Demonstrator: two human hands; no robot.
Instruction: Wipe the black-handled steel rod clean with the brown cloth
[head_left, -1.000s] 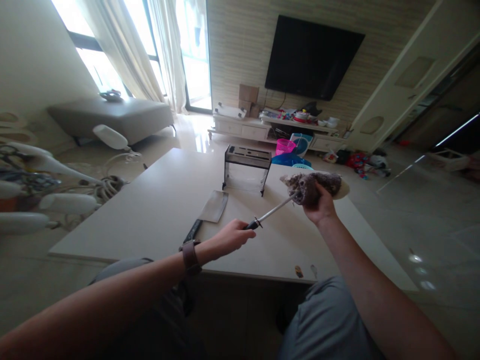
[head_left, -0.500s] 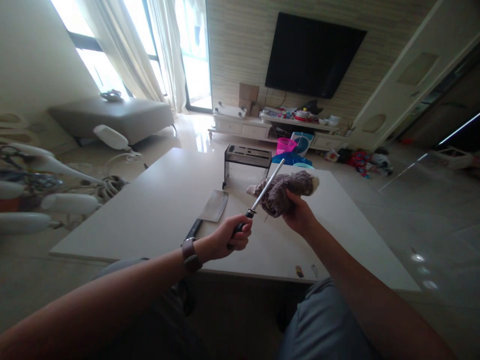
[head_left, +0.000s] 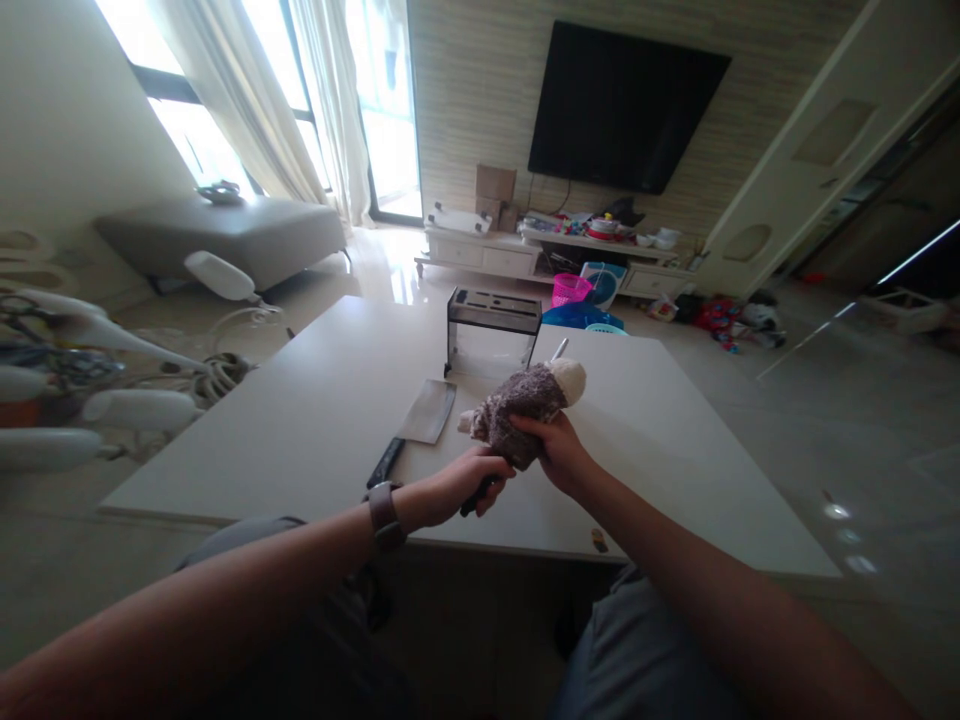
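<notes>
My left hand (head_left: 480, 482), with a watch at the wrist, is closed round the black handle of a sharpening rod (head_left: 560, 349). Only the rod's tip shows beyond a fuzzy grey-brown cloth (head_left: 517, 400) with a pale end. My right hand (head_left: 555, 448) grips this cloth, which lies over the rod and hides most of it. On the white table (head_left: 300, 430), left of the cloth, rests a cleaver (head_left: 429, 412) with its black handle toward me. Behind them stands a knife block (head_left: 493, 335) with clear sides and a slotted top.
A small sticker (head_left: 598, 540) is at the table's near edge. Past the far edge are a pink basket (head_left: 570, 290) and blue items. White lamp-like parts (head_left: 142, 408) stand left of the table. A low cabinet (head_left: 480, 255) is under the television.
My right hand has brought the cloth left and toward me, down over the rod. The rod's shaft, bare before, is now mostly covered. My left hand has barely moved.
</notes>
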